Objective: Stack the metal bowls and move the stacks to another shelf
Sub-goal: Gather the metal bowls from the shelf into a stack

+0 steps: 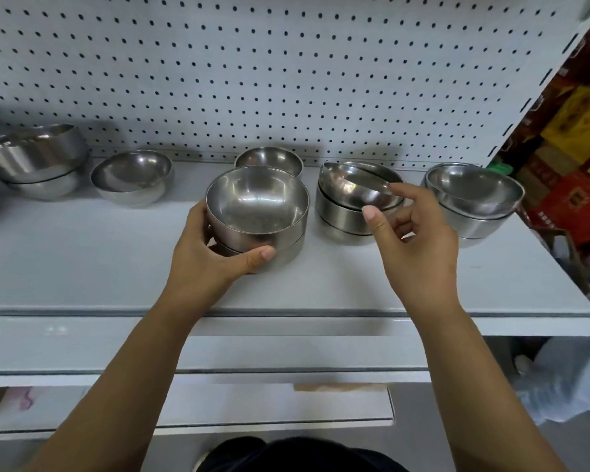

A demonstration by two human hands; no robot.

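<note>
Several shiny metal bowls stand on a white shelf (pixel 82 267). My left hand (pixel 212 253) grips a stack of bowls (pixel 258 212) at the shelf's middle, thumb on its front wall. My right hand (pixel 413 240) pinches the rim of a tilted bowl (pixel 358 185) resting on top of a second stack (pixel 341 216). A third stack (pixel 474 199) sits at the far right with its top bowl askew. A single bowl (pixel 269 160) stands behind the middle stack, another single bowl (pixel 132 175) to the left, and a larger stack (pixel 34 158) at the far left.
A white pegboard back panel (pixel 252 69) rises behind the bowls. Lower white shelves (pixel 218 356) step out below toward me. Red and yellow boxes (pixel 573 158) fill the area right of the shelf's upright. A pale plastic bag (pixel 566 379) lies at lower right.
</note>
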